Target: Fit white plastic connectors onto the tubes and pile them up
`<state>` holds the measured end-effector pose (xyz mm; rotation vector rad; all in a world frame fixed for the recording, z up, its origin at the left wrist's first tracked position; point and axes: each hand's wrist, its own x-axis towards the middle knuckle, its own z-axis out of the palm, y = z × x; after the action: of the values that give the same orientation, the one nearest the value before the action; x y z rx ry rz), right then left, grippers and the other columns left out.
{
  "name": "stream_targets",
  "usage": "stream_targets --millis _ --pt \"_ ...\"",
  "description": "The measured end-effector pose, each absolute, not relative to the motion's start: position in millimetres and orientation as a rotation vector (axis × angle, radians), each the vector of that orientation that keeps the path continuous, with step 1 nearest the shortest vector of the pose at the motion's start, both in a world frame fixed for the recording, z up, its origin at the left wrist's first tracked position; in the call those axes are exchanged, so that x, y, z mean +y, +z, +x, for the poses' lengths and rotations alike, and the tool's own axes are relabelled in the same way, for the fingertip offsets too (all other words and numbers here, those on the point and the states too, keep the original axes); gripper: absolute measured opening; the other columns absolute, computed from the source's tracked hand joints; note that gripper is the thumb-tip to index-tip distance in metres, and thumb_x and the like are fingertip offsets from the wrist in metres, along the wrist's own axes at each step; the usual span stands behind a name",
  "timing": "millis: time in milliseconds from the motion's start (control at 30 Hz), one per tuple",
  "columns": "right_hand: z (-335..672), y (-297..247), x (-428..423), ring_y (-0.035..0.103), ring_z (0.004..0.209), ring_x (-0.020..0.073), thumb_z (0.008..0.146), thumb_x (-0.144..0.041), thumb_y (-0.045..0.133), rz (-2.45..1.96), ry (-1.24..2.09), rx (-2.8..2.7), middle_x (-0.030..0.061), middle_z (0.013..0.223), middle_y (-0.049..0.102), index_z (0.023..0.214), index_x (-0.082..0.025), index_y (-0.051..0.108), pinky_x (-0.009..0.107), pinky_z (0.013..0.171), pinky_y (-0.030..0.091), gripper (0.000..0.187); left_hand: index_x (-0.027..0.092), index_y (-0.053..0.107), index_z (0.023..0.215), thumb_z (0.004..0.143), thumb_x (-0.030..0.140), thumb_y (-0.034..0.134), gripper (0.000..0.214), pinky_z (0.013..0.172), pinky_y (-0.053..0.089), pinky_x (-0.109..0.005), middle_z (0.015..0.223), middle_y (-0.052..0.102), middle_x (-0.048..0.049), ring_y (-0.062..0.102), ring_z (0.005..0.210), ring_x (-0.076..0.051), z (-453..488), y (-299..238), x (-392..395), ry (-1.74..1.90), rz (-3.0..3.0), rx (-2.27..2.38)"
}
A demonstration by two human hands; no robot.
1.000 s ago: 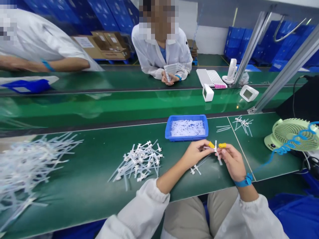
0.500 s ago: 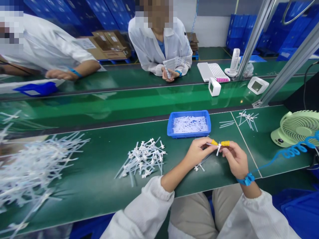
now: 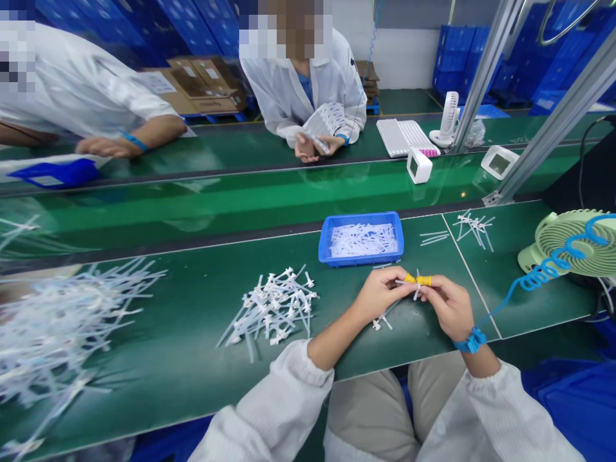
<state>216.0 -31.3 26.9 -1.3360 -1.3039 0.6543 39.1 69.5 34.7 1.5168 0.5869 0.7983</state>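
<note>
My left hand (image 3: 378,295) pinches a thin translucent tube between thumb and forefinger. Facing it, my right hand (image 3: 451,307) grips a small white connector (image 3: 417,292) with short tube arms. The two fingertips, in yellow finger cots, meet at this piece, so the exact joint is partly hidden. Below my left hand another white connector with tubes (image 3: 382,322) lies on the green table. Behind my hands stands a blue tray (image 3: 360,262) filled with short whitish tube pieces. Left of my hands is a pile of connectors with tubes attached (image 3: 272,305).
A large heap of similar tubes (image 3: 62,321) covers the table's left side. Loose tubes (image 3: 434,238) and a small cluster (image 3: 475,224) lie right of the tray. A green fan (image 3: 568,244) and a coiled blue cord (image 3: 539,276) are at right. Two co-workers sit opposite.
My hands have drawn slightly closer together, and the connector between them has turned so an arm now points upward. Across the table, a co-worker's hands have moved apart around a white item.
</note>
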Motion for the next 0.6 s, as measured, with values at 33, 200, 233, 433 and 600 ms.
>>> stream_targets --millis 33,200,233,433,600 --pt "216.2 27.2 -30.9 0.072 0.073 0.0204 0.103 -0.04 0.07 -1.34 0.654 -1.316 0.003 0.081 0.076 0.101 -0.025 0.081 0.035 0.074 0.061 0.018 0.015 0.079 0.082 0.087 0.051 0.088 0.038 0.072 0.057 -0.025 0.084 0.077 -0.0069 0.071 0.078 -0.018 38.7 33.4 70.6 0.796 1.524 0.59" --pt "211.5 20.9 -26.1 0.074 0.08 0.021 0.104 -0.042 0.067 -1.292 0.718 -1.292 0.0057 0.096 0.078 0.112 -0.025 0.078 0.035 0.077 0.064 0.021 0.016 0.08 0.083 0.093 0.053 0.083 0.038 0.073 0.054 -0.026 0.084 0.077 -0.0067 0.07 0.078 -0.018 37.7 30.1 77.1 0.846 1.692 0.592" --pt "210.0 18.0 -24.7 0.075 0.085 0.0215 0.103 -0.042 0.068 -1.275 0.729 -1.289 0.0067 0.102 0.077 0.116 -0.026 0.076 0.035 0.079 0.065 0.022 0.016 0.08 0.084 0.095 0.052 0.081 0.037 0.074 0.054 -0.026 0.085 0.077 -0.0067 0.07 0.078 -0.018 37.8 30.0 78.0 0.866 1.736 0.592" --pt "217.1 13.1 -24.8 0.074 0.088 0.0218 0.104 -0.041 0.064 -1.365 0.573 -1.238 0.0075 0.104 0.074 0.12 -0.025 0.073 0.034 0.076 0.064 0.025 0.017 0.082 0.108 0.099 0.047 0.076 0.032 0.082 0.056 -0.029 0.102 0.078 -0.0099 0.071 0.09 -0.02 36.3 29.9 81.3 0.887 1.847 0.519" --pt "285.7 44.5 -35.4 0.07 0.083 0.022 0.104 -0.041 0.058 -1.592 0.071 -1.28 0.0074 0.101 0.074 0.126 -0.024 0.077 0.036 0.075 0.058 0.034 0.014 0.077 0.12 0.101 0.053 0.072 0.043 0.085 0.06 -0.032 0.105 0.078 -0.012 0.073 0.092 -0.022 24.3 29.9 99.4 1.006 1.623 0.513"
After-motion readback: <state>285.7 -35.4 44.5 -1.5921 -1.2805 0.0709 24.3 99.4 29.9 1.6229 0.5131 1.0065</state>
